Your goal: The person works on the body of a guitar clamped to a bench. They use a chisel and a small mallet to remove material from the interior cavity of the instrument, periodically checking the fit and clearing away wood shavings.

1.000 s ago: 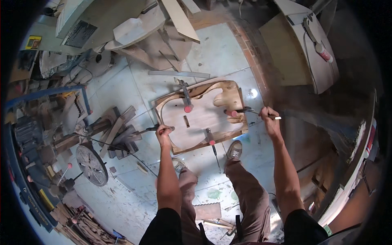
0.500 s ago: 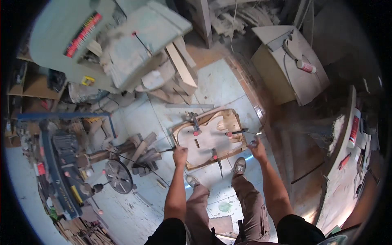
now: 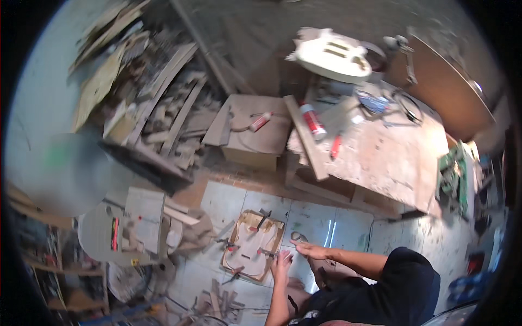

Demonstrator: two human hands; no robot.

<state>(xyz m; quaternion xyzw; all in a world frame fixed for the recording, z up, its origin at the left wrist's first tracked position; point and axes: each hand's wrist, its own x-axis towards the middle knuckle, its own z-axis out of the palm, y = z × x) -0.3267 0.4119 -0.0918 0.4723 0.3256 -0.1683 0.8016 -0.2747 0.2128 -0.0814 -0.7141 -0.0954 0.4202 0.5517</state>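
Observation:
A pale guitar-body-shaped board (image 3: 251, 259) lies on a brown wooden piece (image 3: 231, 265) on the tiled floor. Several bar clamps with red pads grip its edges; one clamp (image 3: 267, 252) sticks out toward my hands. My left hand (image 3: 281, 265) is beside that clamp's end, fingers apart, with nothing visible in it. Just right of it, my right hand (image 3: 311, 250) stretches its fingers out flat toward the left hand, near my shoe (image 3: 297, 237). Blur hides whether the left fingertips touch the clamp.
A workbench (image 3: 380, 163) at the right bears a white guitar body (image 3: 334, 57), a red-and-white tube (image 3: 313, 121) and cables. A box (image 3: 247, 155) with another tube (image 3: 261, 121) stands beyond the board. Wood scraps (image 3: 217, 301) lie at the lower left; stacked offcuts (image 3: 174, 114) fill the far left.
The view has swung right, bringing the workbench into sight. My hands have left opposite sides of the clamped board and come close together at its right side, with the fingers opened out.

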